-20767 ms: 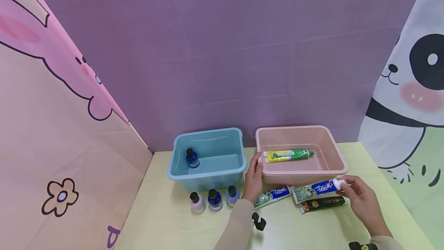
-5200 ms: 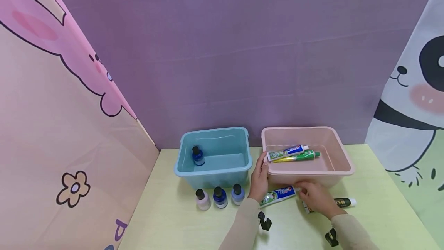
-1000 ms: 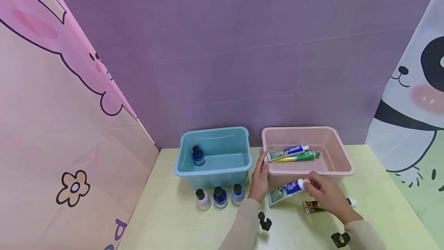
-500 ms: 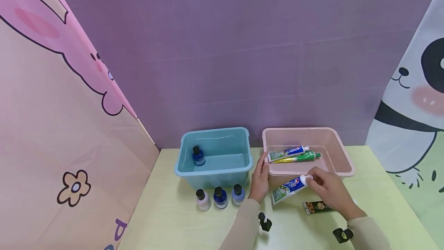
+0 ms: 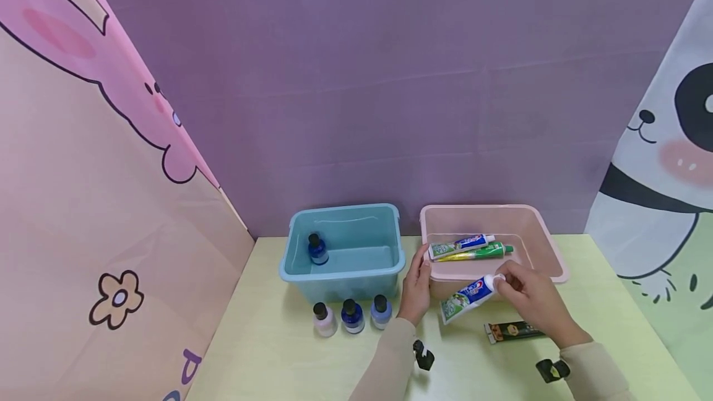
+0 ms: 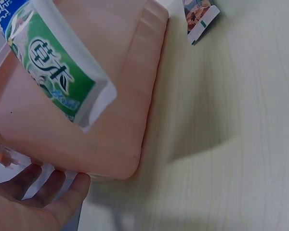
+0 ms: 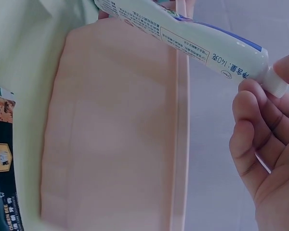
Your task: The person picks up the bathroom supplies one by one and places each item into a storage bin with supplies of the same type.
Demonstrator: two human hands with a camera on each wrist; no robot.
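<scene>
My right hand (image 5: 531, 299) pinches the white cap of a blue, green and white toothpaste tube (image 5: 470, 297). The tube hangs tilted in front of the pink bin (image 5: 526, 278), its crimped end lower and to the left. In the right wrist view, thumb and fingers (image 7: 248, 103) close on the cap. My left hand (image 5: 414, 289) rests against the bin's left end, fingertips right at the rim; in the left wrist view its fingers (image 6: 72, 192) touch the end wall. Inside the bin lie another blue-green toothpaste tube (image 5: 462, 245) and a green-yellow tube (image 5: 479, 252).
A black toothpaste tube (image 5: 512, 331) lies on the table (image 5: 278, 364), partly behind my right hand. Left of the pink bin stands a blue bin (image 5: 342, 279) with a dark blue bottle (image 5: 318, 251) inside. A pink bottle (image 5: 325, 322), a dark blue bottle (image 5: 353, 319) and a light blue bottle (image 5: 381, 313) stand before it.
The right hand has lifted the toothpaste tube from the table and moved it up and right towards the pink bin. Earlier, a matching tube went into that bin. The left hand stays at its end.
</scene>
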